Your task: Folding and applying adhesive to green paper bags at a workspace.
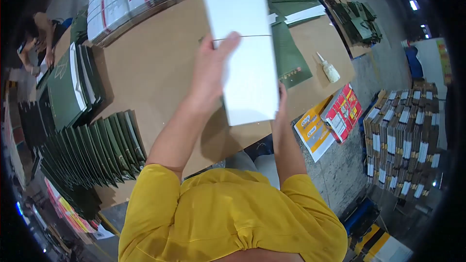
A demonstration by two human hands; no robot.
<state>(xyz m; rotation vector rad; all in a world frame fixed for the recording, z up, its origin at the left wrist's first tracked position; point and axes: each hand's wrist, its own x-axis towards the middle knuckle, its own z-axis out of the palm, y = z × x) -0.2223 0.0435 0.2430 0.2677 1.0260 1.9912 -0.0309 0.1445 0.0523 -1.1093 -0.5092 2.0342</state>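
A long white card sheet [250,80] with a crease line across it is raised above the table between my hands. My left hand [212,63] grips its left edge, thumb on the front near the crease and fingers mostly behind. At the lower right edge my right hand [282,99] holds the same sheet, its fingers largely hidden. Beneath and to the right, a dark green paper bag [292,56] lies flat on the table, partly covered by the sheet. A small white squeeze bottle [330,71] lies on its side to the right of the bag.
Upright green bags [92,148] stand in a row at the left, with more bags [65,85] beyond. A strapped white bundle [128,2] sits on the brown table [145,63] at the far left. Red packs [342,112] lie by the right edge. Cardboard bundles [403,136] stand farther right. Another person [41,41] works at far left.
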